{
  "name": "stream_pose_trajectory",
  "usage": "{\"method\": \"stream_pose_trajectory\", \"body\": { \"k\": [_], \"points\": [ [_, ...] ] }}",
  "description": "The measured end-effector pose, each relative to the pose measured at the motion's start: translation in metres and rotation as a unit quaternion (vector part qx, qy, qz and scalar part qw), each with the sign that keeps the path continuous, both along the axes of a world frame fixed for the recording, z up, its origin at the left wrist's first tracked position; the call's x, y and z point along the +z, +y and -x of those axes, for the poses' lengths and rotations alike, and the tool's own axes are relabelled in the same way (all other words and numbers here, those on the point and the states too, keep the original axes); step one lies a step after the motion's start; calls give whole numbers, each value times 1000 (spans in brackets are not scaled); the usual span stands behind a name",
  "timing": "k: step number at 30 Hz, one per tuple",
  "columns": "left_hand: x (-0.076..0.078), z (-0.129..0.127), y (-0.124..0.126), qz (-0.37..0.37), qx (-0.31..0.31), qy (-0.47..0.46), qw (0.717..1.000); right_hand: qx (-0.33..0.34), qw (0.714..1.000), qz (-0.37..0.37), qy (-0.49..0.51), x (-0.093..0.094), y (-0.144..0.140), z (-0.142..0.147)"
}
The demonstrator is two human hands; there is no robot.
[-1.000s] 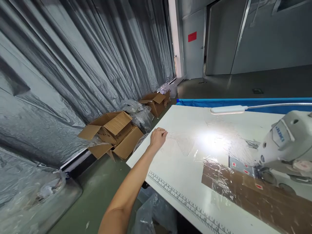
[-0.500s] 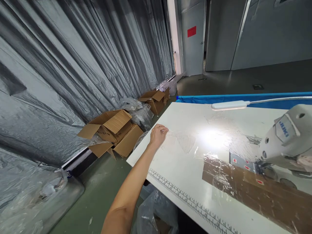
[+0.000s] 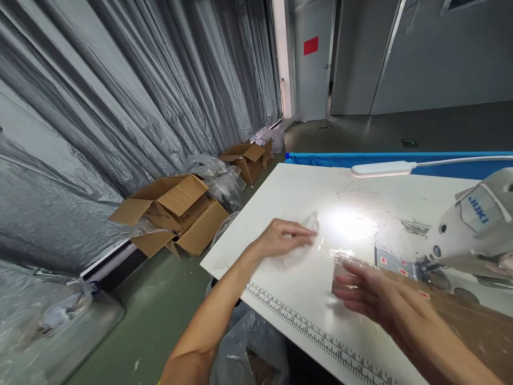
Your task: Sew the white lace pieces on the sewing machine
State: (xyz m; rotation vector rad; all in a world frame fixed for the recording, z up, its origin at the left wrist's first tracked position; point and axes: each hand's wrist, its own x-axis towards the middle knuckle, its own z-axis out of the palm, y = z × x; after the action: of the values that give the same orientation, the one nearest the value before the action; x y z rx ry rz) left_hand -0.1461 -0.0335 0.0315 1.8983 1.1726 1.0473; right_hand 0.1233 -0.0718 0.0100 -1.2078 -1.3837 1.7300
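My left hand (image 3: 286, 238) is over the middle of the white table (image 3: 268, 198), its fingers closed in a pinch. A thin clear plastic piece (image 3: 311, 218), smeared by motion, hangs from those fingers and spreads under the hand. My right hand (image 3: 360, 293) reaches in from the lower right with fingers stretched out and apart, holding nothing. It hovers near the left end of a brown taped strip (image 3: 460, 310) on the table. To its right stands a white JUKI sewing machine (image 3: 473, 219).
A lamp (image 3: 382, 169) lights the table's far side. Ruler marks (image 3: 304, 326) run along the near edge. Open cardboard boxes (image 3: 176, 206) and plastic bags (image 3: 224, 182) lie on the floor at left; a clear bag (image 3: 250, 342) hangs below the table.
My left hand has moved right from the table's left edge toward the middle, drawing the clear plastic along. My right hand has come into view from the lower right.
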Motion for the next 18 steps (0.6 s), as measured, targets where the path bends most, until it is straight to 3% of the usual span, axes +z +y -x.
{"method": "stream_pose_trajectory", "body": {
  "k": [2,3,4,6,8,10,14,18],
  "points": [
    [2,-9,-6,39,-115,-6,993,25,992,109,66,0,13,22],
    [3,-10,-7,38,-129,-4,991,39,986,139,86,0,19,30],
    [3,-8,-6,25,-108,1,994,49,985,142,86,0,23,36],
    [1,1,-2,-15,8,24,1000,59,990,112,61,-3,28,40],
    [-3,11,5,-40,132,86,987,63,995,73,30,-6,29,39],
    [-8,20,10,-48,195,178,963,76,996,49,19,-6,27,37],
    [-15,22,13,-63,204,302,929,124,991,54,-2,6,23,28],
    [-15,18,12,-99,188,311,927,182,982,16,-44,18,17,-9]
  ]
}}
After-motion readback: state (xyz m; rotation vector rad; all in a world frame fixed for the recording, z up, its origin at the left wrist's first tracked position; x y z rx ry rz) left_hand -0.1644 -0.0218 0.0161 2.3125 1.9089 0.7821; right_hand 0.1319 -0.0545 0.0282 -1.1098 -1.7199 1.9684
